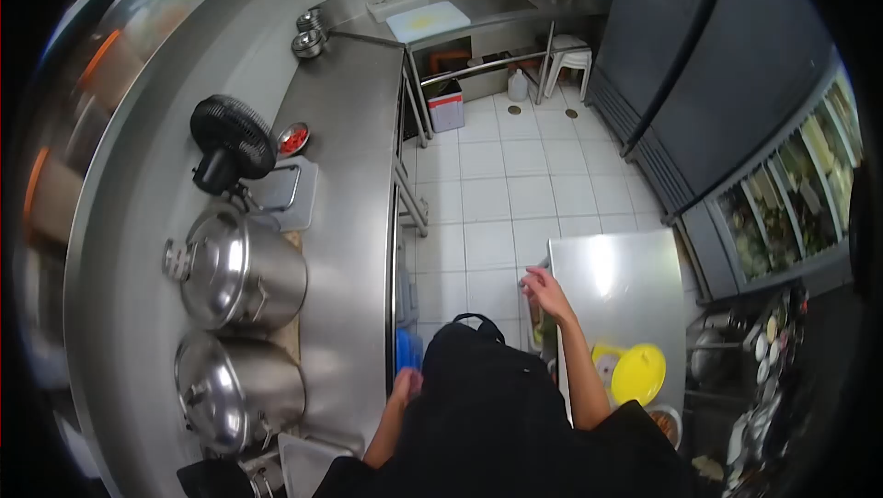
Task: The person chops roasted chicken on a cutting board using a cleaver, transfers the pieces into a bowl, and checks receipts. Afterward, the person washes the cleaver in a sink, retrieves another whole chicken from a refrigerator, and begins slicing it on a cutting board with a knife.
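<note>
My right hand point(544, 294) is held beside the left edge of the small steel table point(616, 263), its fingers loosely bent and apart, with nothing visible in them. Just below it, a narrow opening at the table's side point(538, 325) shows part of its contents, which I cannot make out. My left hand point(407, 383) hangs low by the front of the long steel counter point(345, 213), close to a blue plastic container point(407, 349). Its fingers are blurred and partly hidden. On the small table lie a yellow lid point(638, 374) and, partly behind my arm, a bowl of brown food point(666, 424).
Two large lidded pots point(267, 273) and a black fan point(230, 144) stand along the left counter, near a bowl of red pieces point(293, 139). A cutting board point(429, 22) lies at the back. Dark refrigerator doors point(736, 66) and white stools point(570, 58) are to the right.
</note>
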A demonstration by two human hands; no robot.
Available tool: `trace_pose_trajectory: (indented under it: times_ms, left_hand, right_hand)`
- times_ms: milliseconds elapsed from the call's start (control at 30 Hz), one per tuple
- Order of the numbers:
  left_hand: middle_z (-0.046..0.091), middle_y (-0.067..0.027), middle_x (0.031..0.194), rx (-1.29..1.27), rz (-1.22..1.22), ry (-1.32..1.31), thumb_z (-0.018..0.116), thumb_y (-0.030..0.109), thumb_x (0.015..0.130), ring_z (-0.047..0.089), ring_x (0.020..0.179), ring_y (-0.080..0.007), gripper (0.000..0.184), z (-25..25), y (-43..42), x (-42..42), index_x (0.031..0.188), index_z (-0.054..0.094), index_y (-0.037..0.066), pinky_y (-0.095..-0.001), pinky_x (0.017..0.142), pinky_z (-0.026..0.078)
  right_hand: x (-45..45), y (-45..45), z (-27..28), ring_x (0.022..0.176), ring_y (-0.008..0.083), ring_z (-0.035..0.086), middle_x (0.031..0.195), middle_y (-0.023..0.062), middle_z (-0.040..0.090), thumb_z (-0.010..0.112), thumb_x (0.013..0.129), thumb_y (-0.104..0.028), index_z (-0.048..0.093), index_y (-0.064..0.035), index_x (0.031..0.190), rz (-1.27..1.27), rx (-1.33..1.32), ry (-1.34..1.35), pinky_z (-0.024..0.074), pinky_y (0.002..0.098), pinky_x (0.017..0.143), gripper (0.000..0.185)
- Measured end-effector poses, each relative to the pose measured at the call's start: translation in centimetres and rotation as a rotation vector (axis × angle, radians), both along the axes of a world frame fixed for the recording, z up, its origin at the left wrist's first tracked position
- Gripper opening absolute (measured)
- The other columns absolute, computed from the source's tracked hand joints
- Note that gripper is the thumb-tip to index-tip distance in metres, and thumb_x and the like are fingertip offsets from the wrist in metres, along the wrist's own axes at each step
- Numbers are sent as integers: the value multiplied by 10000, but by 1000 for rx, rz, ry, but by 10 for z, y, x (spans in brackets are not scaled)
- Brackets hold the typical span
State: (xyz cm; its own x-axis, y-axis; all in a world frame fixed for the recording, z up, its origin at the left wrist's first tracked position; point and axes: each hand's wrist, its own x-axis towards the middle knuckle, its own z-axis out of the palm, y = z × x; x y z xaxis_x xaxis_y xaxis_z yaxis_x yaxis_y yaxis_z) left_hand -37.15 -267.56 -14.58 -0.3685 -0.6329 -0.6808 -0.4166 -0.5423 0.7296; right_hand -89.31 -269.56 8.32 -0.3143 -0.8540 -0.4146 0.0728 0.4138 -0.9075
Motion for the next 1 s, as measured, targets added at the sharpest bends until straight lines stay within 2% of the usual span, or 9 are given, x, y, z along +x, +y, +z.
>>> trace_pose_trajectory:
  times_ms: [33, 100, 233, 567, 667, 700, 767, 900, 1000]
  left_hand:
    - [680, -48, 965, -257, -342, -175, 548, 314, 1029, 673, 919, -186, 213, -34, 1, 12, 1016, 616, 113, -377, 867, 541]
    - [678, -50, 952, -93, -398, -413, 546, 307, 1029, 670, 900, -184, 207, 1, 15, -7, 1023, 615, 112, -372, 849, 543]
    - [675, -52, 928, 63, -368, -492, 542, 292, 1029, 664, 863, -178, 196, 43, -51, -69, 1036, 614, 110, -363, 812, 547]
    - [665, -58, 866, -134, -516, -414, 533, 257, 1030, 651, 770, -165, 175, 30, -459, -301, 1068, 612, 106, -340, 719, 556]
    - [662, -60, 848, -152, -317, -239, 530, 246, 1030, 647, 742, -161, 170, 37, -627, -378, 1078, 612, 104, -333, 691, 559]
    - [653, -55, 817, -135, -138, -100, 527, 229, 1035, 628, 701, -163, 176, 53, -675, -413, 1083, 597, 75, -325, 575, 523]
    - [653, -53, 861, -270, -216, -65, 513, 202, 1048, 618, 692, -133, 154, 76, -772, -472, 1081, 597, 77, -285, 579, 515]
    - [638, -27, 829, -315, -12, -17, 543, 241, 1043, 603, 664, -114, 146, 138, -869, -594, 1090, 598, 114, -243, 559, 470]
    - [636, -48, 997, -224, 154, 161, 560, 344, 1022, 623, 832, -153, 262, 151, -873, -668, 1171, 589, 130, -291, 677, 483]
  right_hand:
    - [-24, -38, 22, 960, 172, 682, 1149, 82, 697, 571, 1022, -265, 543, -61, 1379, 9, -38, 35, 547, 314, 763, 412]
    - [-71, -108, 67, 952, 185, 690, 1139, 91, 708, 573, 1020, -292, 578, -41, 1342, 7, -115, 102, 552, 328, 761, 409]
    - [-184, -204, 71, 948, 171, 688, 1115, 82, 720, 570, 1023, -285, 602, -43, 1322, -71, -155, 141, 547, 318, 771, 386]
    - [-421, -333, 33, 1013, 181, 677, 1190, 66, 697, 562, 1029, -342, 606, -92, 1335, -516, -48, -73, 536, 331, 823, 397]
    - [-500, -342, 67, 1002, 173, 676, 1183, 55, 691, 571, 1023, -354, 601, -97, 1339, -423, -34, -36, 537, 342, 831, 409]
    - [-536, -351, 85, 993, 161, 671, 1160, 46, 691, 582, 1015, -345, 601, -97, 1339, -454, -53, 31, 537, 338, 830, 409]
    - [-615, -367, 124, 978, 138, 659, 1121, 28, 689, 601, 997, -322, 598, -100, 1339, -507, -130, 199, 534, 325, 830, 408]
    - [-769, -401, 218, 1029, 123, 618, 1140, 21, 650, 602, 998, -262, 534, -139, 1427, -764, -328, 346, 532, 313, 824, 451]
    - [-903, -422, 271, 1090, 152, 617, 1288, 60, 612, 643, 971, -257, 445, -154, 1528, -860, -459, 427, 538, 320, 845, 599]
